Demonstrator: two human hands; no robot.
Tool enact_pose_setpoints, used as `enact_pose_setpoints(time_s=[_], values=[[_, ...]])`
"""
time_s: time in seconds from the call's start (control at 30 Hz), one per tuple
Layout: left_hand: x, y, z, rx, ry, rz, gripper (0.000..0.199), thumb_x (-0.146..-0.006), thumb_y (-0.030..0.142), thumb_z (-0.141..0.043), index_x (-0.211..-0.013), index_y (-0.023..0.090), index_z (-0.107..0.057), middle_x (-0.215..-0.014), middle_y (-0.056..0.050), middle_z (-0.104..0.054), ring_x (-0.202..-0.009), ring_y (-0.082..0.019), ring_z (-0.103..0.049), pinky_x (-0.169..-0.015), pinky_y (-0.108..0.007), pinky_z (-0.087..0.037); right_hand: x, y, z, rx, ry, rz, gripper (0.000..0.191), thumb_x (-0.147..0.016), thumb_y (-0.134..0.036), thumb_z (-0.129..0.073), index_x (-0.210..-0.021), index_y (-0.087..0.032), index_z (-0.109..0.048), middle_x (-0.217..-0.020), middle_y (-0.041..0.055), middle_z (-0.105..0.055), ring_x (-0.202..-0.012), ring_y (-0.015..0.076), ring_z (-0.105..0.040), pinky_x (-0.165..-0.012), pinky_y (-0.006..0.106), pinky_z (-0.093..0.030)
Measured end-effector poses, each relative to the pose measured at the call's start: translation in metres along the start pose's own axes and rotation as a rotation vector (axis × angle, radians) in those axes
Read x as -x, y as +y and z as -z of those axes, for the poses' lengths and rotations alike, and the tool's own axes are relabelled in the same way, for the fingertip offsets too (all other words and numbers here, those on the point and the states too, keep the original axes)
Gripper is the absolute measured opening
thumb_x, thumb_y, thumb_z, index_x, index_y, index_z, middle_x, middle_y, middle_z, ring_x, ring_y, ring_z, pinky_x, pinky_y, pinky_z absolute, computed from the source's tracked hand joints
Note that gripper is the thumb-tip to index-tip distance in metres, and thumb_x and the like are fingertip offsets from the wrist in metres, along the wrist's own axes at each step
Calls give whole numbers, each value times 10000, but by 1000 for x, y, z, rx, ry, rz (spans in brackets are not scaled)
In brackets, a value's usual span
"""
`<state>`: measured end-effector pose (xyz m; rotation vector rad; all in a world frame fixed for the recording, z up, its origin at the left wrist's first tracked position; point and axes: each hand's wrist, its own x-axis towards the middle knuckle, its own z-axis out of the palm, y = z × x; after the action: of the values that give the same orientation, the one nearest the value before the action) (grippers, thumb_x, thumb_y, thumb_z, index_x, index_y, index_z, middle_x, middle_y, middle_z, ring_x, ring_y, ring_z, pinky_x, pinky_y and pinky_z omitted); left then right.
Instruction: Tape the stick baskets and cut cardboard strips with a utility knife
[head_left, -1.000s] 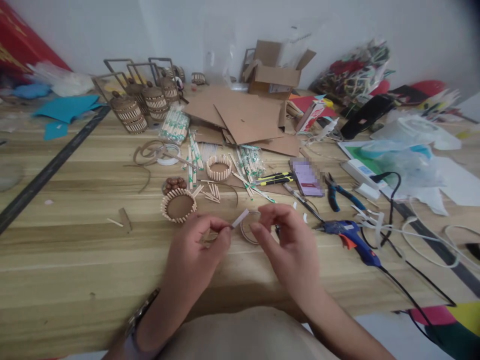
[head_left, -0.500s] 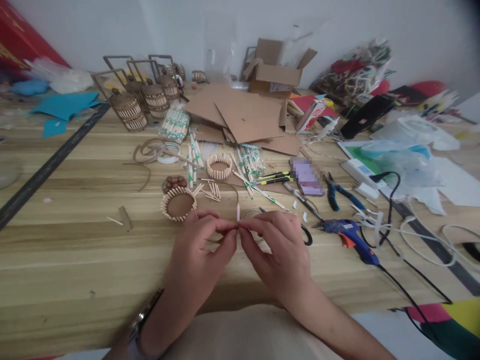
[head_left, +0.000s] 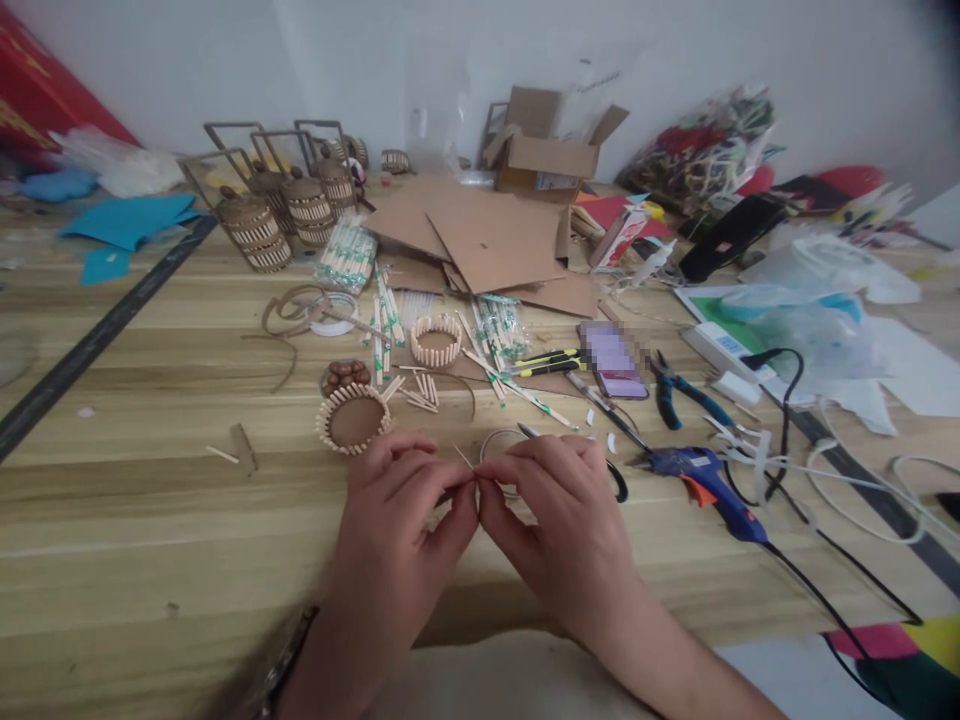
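Note:
My left hand and my right hand meet fingertip to fingertip over the near part of the table. Both are closed in a pinch on a thin strip, whose pale narrow edge sticks up between them; the rest is hidden by the fingers. Just beyond my left hand sits a round cardboard base ringed with short wooden sticks. A second, smaller stick ring lies farther back. Black-handled scissors are partly covered by my right hand.
Right of my hands lie a blue glue gun with its cord, pliers and a phone. Cardboard sheets, bundled wooden sticks and brown beads are farther back. Handled stick-covered lanterns stand back left.
The strip's upright end has turned from a wider pale face to a thin slanting edge. Both hands keep their pinch and sit slightly lower in view.

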<state>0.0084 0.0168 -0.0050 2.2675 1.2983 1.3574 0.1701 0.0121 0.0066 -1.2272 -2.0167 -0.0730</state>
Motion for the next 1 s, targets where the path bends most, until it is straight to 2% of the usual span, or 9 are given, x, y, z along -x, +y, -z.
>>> enact_pose_setpoints(time_s=[0.13,0.23,0.53,1.0], values=[[1,1,-1,-61,-3,-30,107,-929,118,-637,-891,215,-661,-791,2,-724,-962,-220,-601,-905,-353,-489,-2,3,7,106,-96,81,177,-964,-178,-576,-804,-211,-644,-752,14,-668,-690,160,-595,-713,343,-349],[0,2,0,-82,-2,-38,122,-923,116,-632,-872,222,-665,-776,-3,-723,-952,-225,-616,-902,-361,-495,-4,4,9,123,-133,89,220,-986,-185,-547,-789,-212,-642,-746,9,-661,-684,153,-596,-714,343,-345],[-6,2,5,28,-73,-11,158,-915,74,-598,-852,208,-654,-770,2,-709,-937,-197,-611,-868,-307,-515,-12,11,15,-138,-251,38,148,-929,-107,-565,-871,-208,-657,-743,-23,-660,-678,133,-585,-694,321,-368],[-3,5,5,-55,-63,-60,142,-915,77,-604,-837,176,-669,-754,-16,-702,-925,-215,-606,-859,-348,-505,-9,9,13,-117,-227,53,160,-917,-111,-561,-826,-189,-667,-718,-15,-642,-647,129,-551,-686,322,-362]])
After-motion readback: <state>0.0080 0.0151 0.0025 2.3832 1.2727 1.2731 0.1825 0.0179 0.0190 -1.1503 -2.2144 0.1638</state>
